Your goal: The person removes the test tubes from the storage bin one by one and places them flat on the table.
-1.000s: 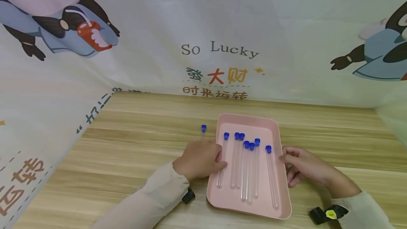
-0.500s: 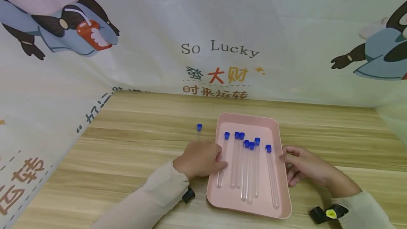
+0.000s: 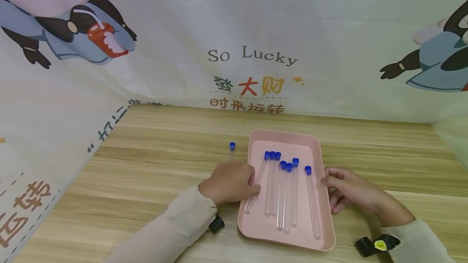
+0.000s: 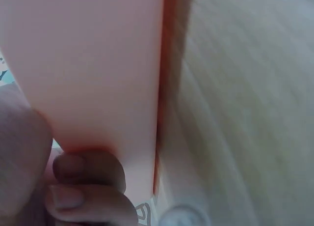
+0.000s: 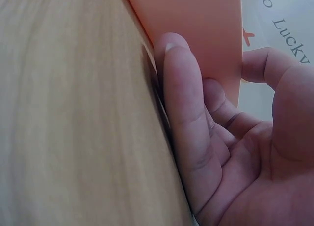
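A pink tray (image 3: pixel 261 228) lies on the table between both hands and holds several clear test tubes (image 3: pixel 280 206) with blue caps. My left hand (image 3: pixel 230 182) grips its left edge, thumb over the rim; in the left wrist view the fingers (image 4: pixel 88 182) curl against the outer wall. On the opposite side my right hand (image 3: pixel 352 192) pinches the right rim, and the right wrist view has its fingers (image 5: pixel 184 93) along the tray wall (image 5: pixel 206 34). Inside, the leftmost tube (image 3: pixel 262 169) slants, its cap beside two others.
Outside the tray, a capped tube (image 3: pixel 232 146) lies on the wooden table (image 3: pixel 164 149) just beyond the left hand, which hides its lower part. A printed cloth (image 3: pixel 172 68) hangs behind the table and along its left side.
In the tray, the leftmost tube's capped end has swung right, up against the neighbouring caps. The tube outside has shifted left, then partly back right. Both hands keep their grip.
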`<state>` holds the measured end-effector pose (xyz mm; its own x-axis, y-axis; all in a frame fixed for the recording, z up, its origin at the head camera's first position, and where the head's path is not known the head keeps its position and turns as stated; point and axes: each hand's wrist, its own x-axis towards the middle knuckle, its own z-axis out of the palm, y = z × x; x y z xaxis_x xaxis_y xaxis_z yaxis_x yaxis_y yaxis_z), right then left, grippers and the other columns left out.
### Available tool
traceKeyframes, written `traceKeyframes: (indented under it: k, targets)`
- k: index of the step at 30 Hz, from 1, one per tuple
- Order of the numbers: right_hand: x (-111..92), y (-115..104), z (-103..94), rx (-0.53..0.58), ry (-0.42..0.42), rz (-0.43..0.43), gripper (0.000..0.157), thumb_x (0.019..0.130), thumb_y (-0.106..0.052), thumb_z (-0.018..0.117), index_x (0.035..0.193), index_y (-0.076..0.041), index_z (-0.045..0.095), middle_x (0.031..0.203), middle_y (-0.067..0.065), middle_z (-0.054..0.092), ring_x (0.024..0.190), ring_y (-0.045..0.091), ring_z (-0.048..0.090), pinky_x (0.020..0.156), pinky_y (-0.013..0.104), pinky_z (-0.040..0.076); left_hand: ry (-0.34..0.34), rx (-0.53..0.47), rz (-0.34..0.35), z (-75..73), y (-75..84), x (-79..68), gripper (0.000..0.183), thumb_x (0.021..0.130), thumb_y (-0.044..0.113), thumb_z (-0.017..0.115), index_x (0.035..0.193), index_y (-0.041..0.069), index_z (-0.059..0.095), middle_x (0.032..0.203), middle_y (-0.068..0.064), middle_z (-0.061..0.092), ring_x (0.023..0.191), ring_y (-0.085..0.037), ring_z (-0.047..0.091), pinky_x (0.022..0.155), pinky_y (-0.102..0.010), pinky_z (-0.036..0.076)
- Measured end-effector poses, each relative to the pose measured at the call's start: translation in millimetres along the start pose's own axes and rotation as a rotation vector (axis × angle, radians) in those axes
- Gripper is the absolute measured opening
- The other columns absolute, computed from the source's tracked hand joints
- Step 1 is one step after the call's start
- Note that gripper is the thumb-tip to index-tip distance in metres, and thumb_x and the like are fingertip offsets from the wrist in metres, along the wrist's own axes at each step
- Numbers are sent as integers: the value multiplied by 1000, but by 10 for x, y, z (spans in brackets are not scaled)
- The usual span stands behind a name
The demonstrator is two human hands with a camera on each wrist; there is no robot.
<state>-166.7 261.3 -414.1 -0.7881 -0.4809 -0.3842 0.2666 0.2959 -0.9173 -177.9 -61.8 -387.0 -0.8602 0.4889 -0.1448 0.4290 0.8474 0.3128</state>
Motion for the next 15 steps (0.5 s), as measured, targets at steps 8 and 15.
traceKeyframes:
  k: [8,15]
  targets:
    - [-1,7,-10,8,0,5,14,103,-20,46,98,-7,51,72,3,65,58,11,66,56,33,59,-18,-47,-1,-2,-24,18,29,87,39,67,66,22,55,61,8,51,58,-9,49,53,-28,38]
    - [3,16,-14,6,3,2,14,103,-20,46,97,-8,51,73,4,64,58,11,65,56,33,59,-27,-105,-11,-31,-18,16,26,86,36,67,68,21,57,62,8,54,59,-9,50,54,-28,39]
